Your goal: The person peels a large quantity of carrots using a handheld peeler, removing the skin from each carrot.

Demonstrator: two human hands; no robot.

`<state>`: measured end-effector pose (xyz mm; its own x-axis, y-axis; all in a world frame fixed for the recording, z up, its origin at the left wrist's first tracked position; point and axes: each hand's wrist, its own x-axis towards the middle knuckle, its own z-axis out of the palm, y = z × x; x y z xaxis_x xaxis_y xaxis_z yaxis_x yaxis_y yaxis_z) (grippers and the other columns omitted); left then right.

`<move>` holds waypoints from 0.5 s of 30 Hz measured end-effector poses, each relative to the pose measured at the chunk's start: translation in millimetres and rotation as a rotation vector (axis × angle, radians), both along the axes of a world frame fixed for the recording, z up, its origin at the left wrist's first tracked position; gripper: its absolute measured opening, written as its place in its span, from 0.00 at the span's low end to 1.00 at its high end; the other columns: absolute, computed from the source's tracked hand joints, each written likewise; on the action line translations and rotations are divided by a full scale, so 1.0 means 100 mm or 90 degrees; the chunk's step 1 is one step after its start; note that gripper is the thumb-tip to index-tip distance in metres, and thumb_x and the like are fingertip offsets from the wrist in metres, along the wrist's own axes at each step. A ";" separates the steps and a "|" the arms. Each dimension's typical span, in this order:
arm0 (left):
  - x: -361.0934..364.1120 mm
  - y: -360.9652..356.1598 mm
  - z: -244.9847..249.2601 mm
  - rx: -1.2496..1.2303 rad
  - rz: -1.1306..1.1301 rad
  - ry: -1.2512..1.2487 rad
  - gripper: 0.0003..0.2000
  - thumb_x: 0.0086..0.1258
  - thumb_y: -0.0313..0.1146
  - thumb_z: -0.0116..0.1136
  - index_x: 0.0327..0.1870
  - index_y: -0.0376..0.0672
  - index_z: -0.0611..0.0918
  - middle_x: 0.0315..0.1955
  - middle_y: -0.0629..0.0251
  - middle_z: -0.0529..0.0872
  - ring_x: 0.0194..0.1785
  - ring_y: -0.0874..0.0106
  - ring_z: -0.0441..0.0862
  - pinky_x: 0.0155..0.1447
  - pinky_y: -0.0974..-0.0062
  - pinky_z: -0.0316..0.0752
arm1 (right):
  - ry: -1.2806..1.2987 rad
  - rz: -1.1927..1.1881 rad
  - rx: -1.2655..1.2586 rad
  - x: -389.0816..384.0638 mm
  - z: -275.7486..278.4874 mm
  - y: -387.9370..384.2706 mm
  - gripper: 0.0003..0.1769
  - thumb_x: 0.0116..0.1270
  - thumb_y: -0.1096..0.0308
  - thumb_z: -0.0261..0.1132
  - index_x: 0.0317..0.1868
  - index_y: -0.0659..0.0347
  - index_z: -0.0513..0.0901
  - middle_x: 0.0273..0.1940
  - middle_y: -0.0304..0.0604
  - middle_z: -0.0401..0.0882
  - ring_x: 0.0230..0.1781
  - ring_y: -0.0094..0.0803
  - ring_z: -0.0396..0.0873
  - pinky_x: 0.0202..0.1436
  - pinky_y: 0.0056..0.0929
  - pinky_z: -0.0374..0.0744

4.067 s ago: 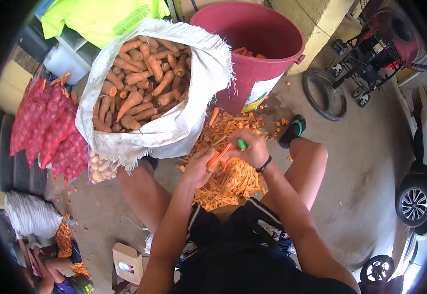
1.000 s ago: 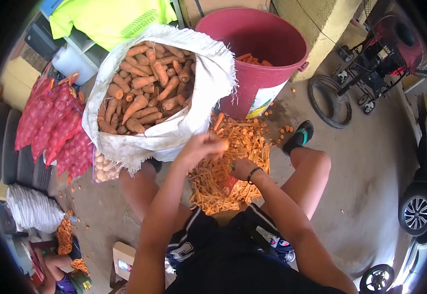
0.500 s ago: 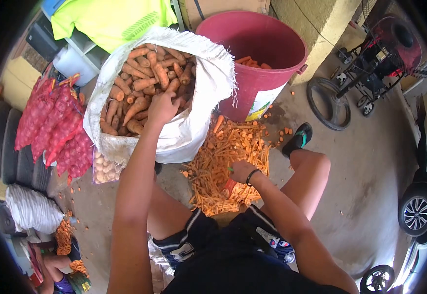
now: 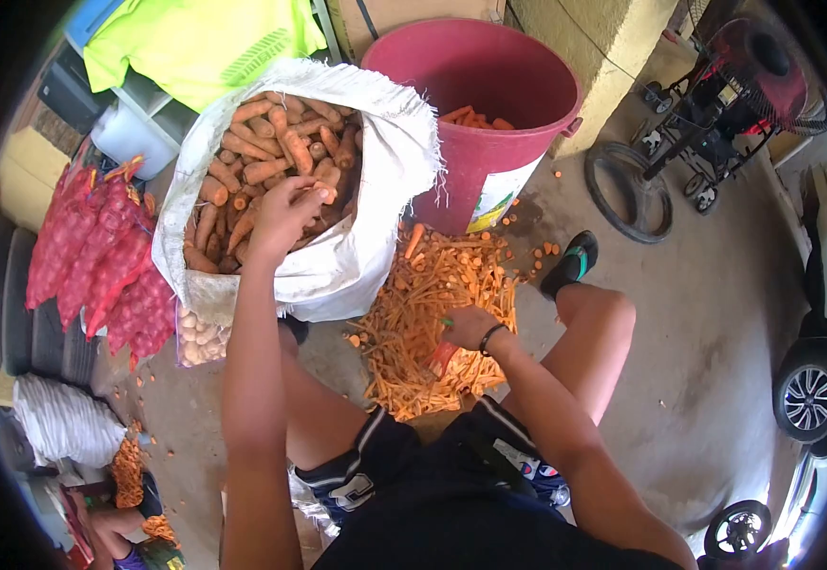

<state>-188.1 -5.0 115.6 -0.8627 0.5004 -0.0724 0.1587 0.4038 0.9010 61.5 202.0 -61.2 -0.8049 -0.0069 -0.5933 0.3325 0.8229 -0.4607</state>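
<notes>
My left hand (image 4: 287,217) is at the mouth of a white woven sack (image 4: 366,247) full of unpeeled carrots (image 4: 266,142). Its fingers are closed on a carrot (image 4: 328,192), of which only part shows past the fingertips. Over a heap of carrot peelings (image 4: 404,332) on the floor between my legs, my right hand (image 4: 471,329) is closed around a small tool with a green end (image 4: 447,322); the rest of that tool is hidden. Something red (image 4: 443,358) lies on the peelings just below that hand.
Behind the heap stands a big maroon bin (image 4: 470,76) with carrots inside. Red net bags of onions (image 4: 100,247) and a bag of pale bulbs (image 4: 200,337) flank the sack. A loose tire (image 4: 628,195) and a fan (image 4: 765,71) are right; another person (image 4: 114,532) sits lower left.
My left hand has drawn back a little from among the carrots, and an orange carrot end now shows at its fingertips. The right hand stays almost where it was. The view has shifted slightly.
</notes>
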 end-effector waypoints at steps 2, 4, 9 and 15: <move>0.44 -0.04 0.20 0.154 -0.037 -0.089 0.27 0.71 0.35 0.67 0.67 0.32 0.75 0.51 0.61 0.87 0.46 0.75 0.85 0.46 0.77 0.80 | 0.036 -0.035 -0.003 0.02 0.05 0.07 0.21 0.66 0.55 0.65 0.52 0.62 0.84 0.48 0.58 0.86 0.51 0.52 0.84 0.55 0.47 0.81; 0.77 -0.02 0.11 0.214 -0.132 -0.125 0.28 0.73 0.34 0.65 0.71 0.35 0.72 0.51 0.62 0.85 0.49 0.76 0.84 0.44 0.80 0.78 | 0.043 -0.045 -0.008 0.02 0.12 0.07 0.22 0.66 0.55 0.65 0.53 0.62 0.83 0.48 0.58 0.86 0.52 0.52 0.84 0.56 0.47 0.81; 1.17 0.28 -0.38 0.003 -0.115 0.222 0.28 0.68 0.38 0.72 0.65 0.35 0.76 0.47 0.64 0.82 0.45 0.75 0.81 0.53 0.75 0.76 | 0.061 -0.027 0.003 0.11 -0.02 0.03 0.22 0.68 0.52 0.65 0.49 0.64 0.83 0.45 0.58 0.86 0.49 0.55 0.83 0.54 0.48 0.80; 1.44 0.09 -0.69 0.212 -0.110 -0.127 0.21 0.75 0.37 0.66 0.63 0.35 0.77 0.42 0.66 0.84 0.44 0.78 0.80 0.51 0.76 0.76 | 0.283 -0.132 -0.043 0.17 0.38 0.01 0.15 0.69 0.59 0.65 0.42 0.65 0.82 0.37 0.60 0.85 0.41 0.58 0.84 0.47 0.50 0.81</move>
<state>-44.4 3.7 46.8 -0.7499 0.6604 -0.0397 0.0076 0.0687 0.9976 78.7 203.4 -23.5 -0.9686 0.1534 -0.1955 0.2448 0.7242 -0.6447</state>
